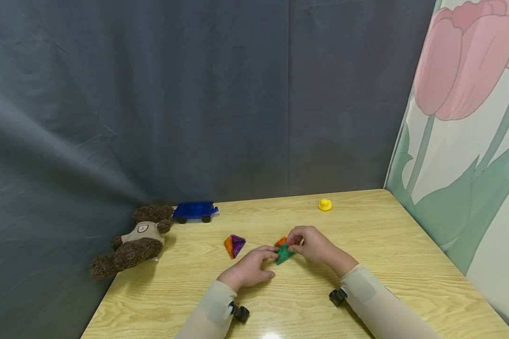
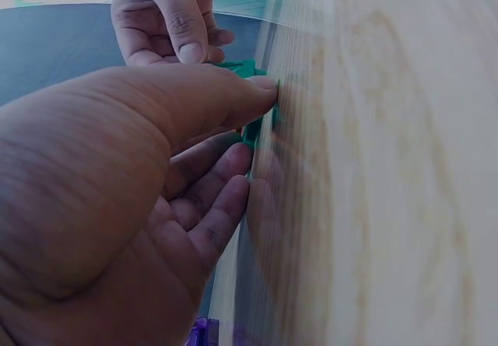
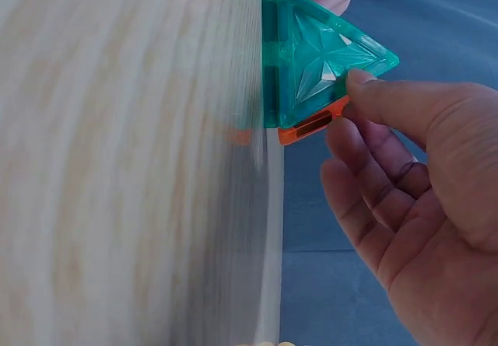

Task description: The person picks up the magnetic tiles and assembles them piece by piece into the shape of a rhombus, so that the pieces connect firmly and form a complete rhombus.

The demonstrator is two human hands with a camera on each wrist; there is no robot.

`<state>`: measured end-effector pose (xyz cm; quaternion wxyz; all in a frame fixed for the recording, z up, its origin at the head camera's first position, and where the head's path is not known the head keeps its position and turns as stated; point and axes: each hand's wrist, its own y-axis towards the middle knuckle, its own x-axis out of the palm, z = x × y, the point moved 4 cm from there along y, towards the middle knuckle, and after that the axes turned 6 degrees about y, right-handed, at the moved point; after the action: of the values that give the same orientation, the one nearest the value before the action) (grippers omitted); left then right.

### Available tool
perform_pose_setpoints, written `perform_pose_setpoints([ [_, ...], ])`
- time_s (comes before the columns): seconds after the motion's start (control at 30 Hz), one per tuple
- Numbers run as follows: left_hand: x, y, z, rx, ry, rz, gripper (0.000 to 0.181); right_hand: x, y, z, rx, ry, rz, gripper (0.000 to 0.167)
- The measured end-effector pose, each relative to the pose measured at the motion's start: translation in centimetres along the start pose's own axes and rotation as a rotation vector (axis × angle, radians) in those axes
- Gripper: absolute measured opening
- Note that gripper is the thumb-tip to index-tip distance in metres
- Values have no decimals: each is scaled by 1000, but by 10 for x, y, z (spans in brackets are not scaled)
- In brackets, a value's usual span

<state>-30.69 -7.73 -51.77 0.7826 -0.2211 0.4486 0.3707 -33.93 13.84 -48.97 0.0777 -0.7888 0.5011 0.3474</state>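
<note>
A green translucent triangular magnetic tile (image 3: 331, 54) stands upright on the table, joined along its base to a second green tile (image 3: 270, 58) seen edge-on. An orange tile (image 3: 311, 124) leans behind it. Near the upper point, my right hand (image 1: 311, 245) pinches the standing green tile between thumb and index finger. My left hand (image 1: 250, 268) rests low on the table at the other side, its fingertips touching the green tiles; the thumb lies apart from them in the head view. In the left wrist view that thumb partly covers the green tile (image 2: 245, 68).
Left of the hands lies an orange and purple piece of joined tiles (image 1: 235, 246). Farther back are a blue wheeled cart (image 1: 195, 210) and a yellow rubber duck (image 1: 324, 205). A brown teddy bear (image 1: 142, 240) leans at the table's left edge, by the dark curtain (image 1: 220, 103).
</note>
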Motion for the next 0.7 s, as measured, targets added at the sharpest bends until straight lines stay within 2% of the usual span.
perform_pose_setpoints([
  [0.17, 0, 0, 0, 2, 10, 0, 48, -2, 0, 1, -14, 1, 15, 17],
  [0.3, 0, 0, 0, 2, 13, -2, 48, -2, 0, 3, 15, 6, 13, 18],
  [0.47, 0, 0, 1, -5, 1, -4, 48, 1, -1, 6, 52, 5, -18, 21],
  [0.7, 1, 1, 1, -12, -9, -6, 48, 5, -1, 9, 51, 2, -51, 18],
])
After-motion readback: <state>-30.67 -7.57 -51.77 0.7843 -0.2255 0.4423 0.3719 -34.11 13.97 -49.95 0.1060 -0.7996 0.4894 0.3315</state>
